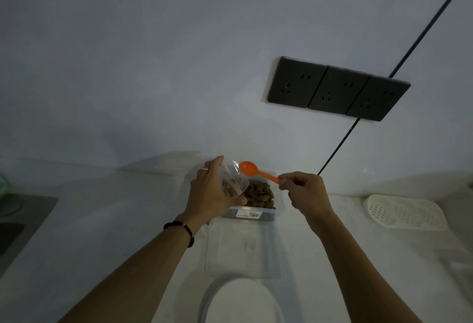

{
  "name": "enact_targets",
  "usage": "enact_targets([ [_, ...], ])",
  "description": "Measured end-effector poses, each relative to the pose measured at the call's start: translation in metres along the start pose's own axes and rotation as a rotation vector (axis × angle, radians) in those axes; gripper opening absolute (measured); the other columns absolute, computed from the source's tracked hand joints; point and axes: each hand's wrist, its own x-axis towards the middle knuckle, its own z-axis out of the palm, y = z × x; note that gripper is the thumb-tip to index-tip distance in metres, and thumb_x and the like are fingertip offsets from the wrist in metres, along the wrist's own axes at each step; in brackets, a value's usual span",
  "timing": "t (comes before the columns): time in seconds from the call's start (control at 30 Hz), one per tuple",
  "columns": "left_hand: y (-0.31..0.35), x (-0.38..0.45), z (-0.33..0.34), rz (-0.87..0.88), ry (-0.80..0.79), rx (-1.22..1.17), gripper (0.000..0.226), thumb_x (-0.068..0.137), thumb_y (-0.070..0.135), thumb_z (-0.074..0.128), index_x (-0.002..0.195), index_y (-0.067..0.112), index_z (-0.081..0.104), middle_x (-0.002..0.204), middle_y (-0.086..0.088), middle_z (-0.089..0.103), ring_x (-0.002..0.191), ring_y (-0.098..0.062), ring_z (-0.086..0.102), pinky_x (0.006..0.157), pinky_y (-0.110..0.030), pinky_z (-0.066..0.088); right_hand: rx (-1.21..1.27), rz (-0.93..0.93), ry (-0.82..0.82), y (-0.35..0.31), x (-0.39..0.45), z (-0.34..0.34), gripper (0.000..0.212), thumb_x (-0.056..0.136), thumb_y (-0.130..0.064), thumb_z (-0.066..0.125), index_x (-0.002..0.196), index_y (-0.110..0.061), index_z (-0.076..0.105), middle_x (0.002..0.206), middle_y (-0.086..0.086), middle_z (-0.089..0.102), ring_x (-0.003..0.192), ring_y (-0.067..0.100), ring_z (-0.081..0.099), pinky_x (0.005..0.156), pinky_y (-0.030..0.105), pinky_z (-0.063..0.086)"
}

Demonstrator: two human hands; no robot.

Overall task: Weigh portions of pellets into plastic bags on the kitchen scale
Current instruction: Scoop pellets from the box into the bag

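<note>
A clear plastic container (256,214) of brown pellets (261,193) stands on the white counter near the wall. My left hand (213,191) holds a small clear plastic bag (234,178) with some pellets in it, over the container's left side. My right hand (303,189) pinches the handle of an orange plastic spoon (252,169), whose bowl is at the bag's mouth. The white kitchen scale (243,302) sits at the near edge, nothing on its round plate. A clear lid (242,248) lies flat between scale and container.
A dark triple wall socket (335,89) is above right, with a dark cable (384,87) running down past it. A white perforated tray (407,211) lies at the right. A dark sink (18,217) is at the left edge.
</note>
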Motion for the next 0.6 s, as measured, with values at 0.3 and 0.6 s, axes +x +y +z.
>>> enact_targets([
  [0.3, -0.004, -0.012, -0.018, 0.047, -0.002, -0.002, 0.117, 0.051, 0.049, 0.09, 0.146, 0.026, 0.026, 0.143, 0.004, 0.037, 0.126, -0.017, 0.039, 0.098, -0.034, 0.039, -0.48, 0.152, -0.022, 0.032, 0.002, 0.02, 0.015, 0.087, -0.023, 0.061, 0.088, -0.016, 0.075, 0.086, 0.002, 0.072, 0.08, 0.019, 0.064, 0.068, 0.027, 0.047],
  [0.6, 0.021, -0.024, -0.032, 0.147, -0.007, -0.045, 0.122, 0.045, 0.056, 0.089, 0.147, 0.028, 0.026, 0.143, 0.006, 0.039, 0.126, -0.014, 0.041, 0.1, -0.034, 0.043, 0.15, 0.098, -0.293, -0.042, -0.034, 0.045, 0.025, 0.088, -0.016, 0.065, 0.072, 0.002, 0.071, 0.064, 0.013, 0.064, 0.059, 0.024, 0.059, 0.064, 0.035, 0.053],
])
